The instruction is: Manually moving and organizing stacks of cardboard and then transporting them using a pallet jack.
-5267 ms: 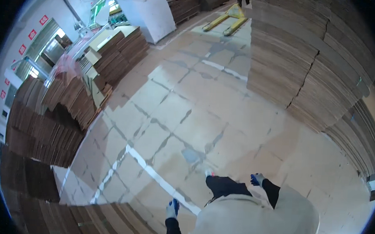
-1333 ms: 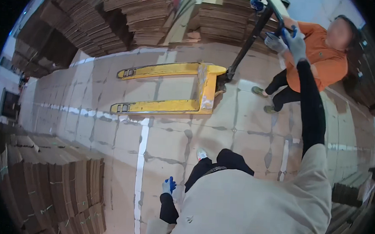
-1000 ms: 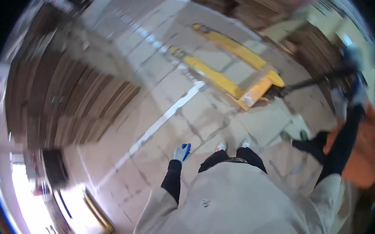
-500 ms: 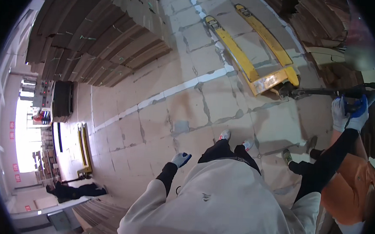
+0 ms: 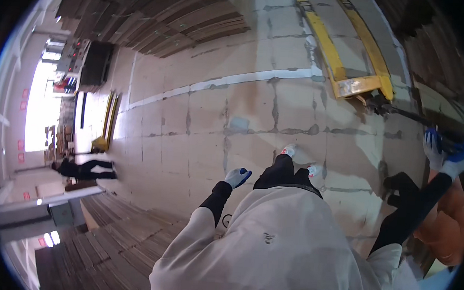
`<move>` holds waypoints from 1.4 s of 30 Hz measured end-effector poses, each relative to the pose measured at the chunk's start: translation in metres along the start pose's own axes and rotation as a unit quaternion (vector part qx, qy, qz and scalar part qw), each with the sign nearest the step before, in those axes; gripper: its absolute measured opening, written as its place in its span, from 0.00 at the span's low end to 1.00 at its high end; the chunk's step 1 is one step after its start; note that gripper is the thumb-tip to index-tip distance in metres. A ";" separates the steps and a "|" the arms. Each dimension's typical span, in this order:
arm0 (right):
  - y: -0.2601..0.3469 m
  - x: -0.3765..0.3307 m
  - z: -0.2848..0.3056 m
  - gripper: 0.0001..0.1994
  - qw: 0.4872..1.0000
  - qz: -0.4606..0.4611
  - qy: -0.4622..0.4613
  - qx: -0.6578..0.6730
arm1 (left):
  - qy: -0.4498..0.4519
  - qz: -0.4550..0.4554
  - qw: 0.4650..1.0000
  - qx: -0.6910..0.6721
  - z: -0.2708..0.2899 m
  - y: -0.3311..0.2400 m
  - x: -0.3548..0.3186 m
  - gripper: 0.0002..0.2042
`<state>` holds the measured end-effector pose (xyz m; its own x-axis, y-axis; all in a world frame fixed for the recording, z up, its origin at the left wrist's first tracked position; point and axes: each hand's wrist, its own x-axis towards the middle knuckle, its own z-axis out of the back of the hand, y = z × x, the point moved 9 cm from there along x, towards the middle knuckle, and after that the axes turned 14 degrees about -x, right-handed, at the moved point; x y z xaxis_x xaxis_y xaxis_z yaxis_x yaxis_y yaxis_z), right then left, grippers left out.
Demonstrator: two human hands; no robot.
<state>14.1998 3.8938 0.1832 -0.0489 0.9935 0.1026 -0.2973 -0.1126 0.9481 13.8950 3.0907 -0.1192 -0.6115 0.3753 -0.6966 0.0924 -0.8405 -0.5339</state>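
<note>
My right hand (image 5: pixel 456 158), in a white and blue glove, is closed around the dark handle (image 5: pixel 450 145) of a yellow pallet jack (image 5: pixel 359 86). The co-worker's gloved hand (image 5: pixel 432 146) grips the same handle right beside mine. From the handle, a dark bar slopes left to the jack's base, and its two forks point away from me. My left hand (image 5: pixel 237 177), also gloved, hangs at my left side over the floor. Its fingers are curled in, and nothing shows in them.
A co-worker in orange (image 5: pixel 447 227) stands close on my right. Tall stacks of flat cardboard (image 5: pixel 160 18) rise at the far left, with more cardboard (image 5: pixel 114 244) at the near left. Another person (image 5: pixel 84 169) walks by a second yellow pallet jack (image 5: pixel 107 124).
The view has shifted, and the pallet jack now appears farther up and right. My right hand and the co-worker's hand remain on the handle. The distant person's legs have moved apart.
</note>
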 end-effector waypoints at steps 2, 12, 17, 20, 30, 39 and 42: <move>0.004 -0.009 -0.020 0.12 0.999 0.022 0.021 -0.011 | -0.004 0.000 1.000 0.004 -0.004 0.016 -0.009 0.25; -0.028 -0.038 -0.077 0.12 0.994 0.050 0.093 -0.034 | -0.089 0.020 0.995 -0.046 0.003 0.079 -0.057 0.24; -0.028 -0.046 -0.087 0.12 0.991 0.063 0.108 -0.045 | -0.086 0.050 0.994 -0.054 -0.022 0.115 -0.071 0.24; -0.027 -0.047 -0.075 0.13 0.991 0.070 0.104 -0.046 | -0.082 0.039 0.994 -0.057 -0.030 0.124 -0.075 0.24; -0.009 -0.038 0.026 0.14 0.993 0.098 0.024 -0.063 | -0.123 -0.102 0.967 -0.198 -0.023 0.054 -0.028 0.16; 0.017 -0.026 0.091 0.10 0.982 0.011 -0.153 0.112 | 0.052 -0.524 0.841 -0.125 -0.103 -0.475 -0.053 0.18; 0.019 -0.045 0.045 0.13 0.992 -0.056 -0.090 0.074 | 0.038 -0.667 0.739 -0.082 -0.126 -0.580 -0.098 0.12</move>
<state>14.2398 3.8480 0.2099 0.1507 0.9880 0.0338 -0.1478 -0.0113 0.9890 14.0004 3.5908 0.1979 -0.1989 0.8540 0.4808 -0.4547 0.3542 -0.8172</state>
